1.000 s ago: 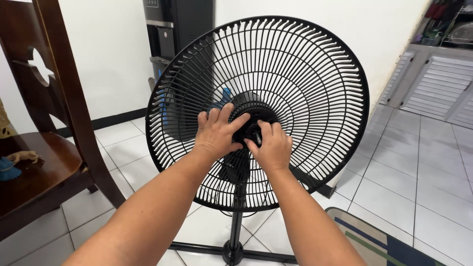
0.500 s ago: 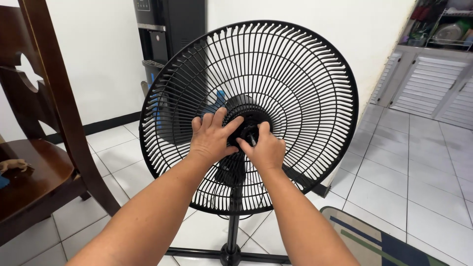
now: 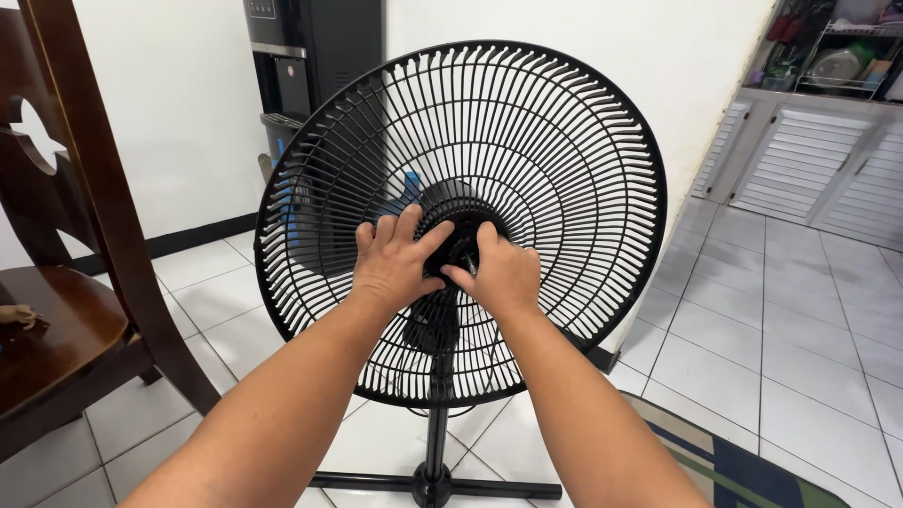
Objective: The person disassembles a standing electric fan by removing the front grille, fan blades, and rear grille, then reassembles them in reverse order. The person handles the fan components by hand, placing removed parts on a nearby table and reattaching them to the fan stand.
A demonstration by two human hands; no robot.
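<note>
With both hands at frame centre, left hand (image 3: 390,268) lies flat on fan grille (image 3: 564,169); right hand (image 3: 503,275) fingers pinch hub (image 3: 458,237).

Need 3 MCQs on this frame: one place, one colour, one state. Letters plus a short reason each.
1. Where are both hands?
A. at the hub of the fan grille
B. on the chair
C. on the floor mat

2. What colour is the grille?
A. white
B. black
C. blue

3. How does the fan stand?
A. lying flat on the tiles
B. upright on its cross base
C. hung on the wall

A: left hand and right hand press the centre of the fan grille.
B: its ribs are black.
B: the pole meets the cross base on the floor.
</note>
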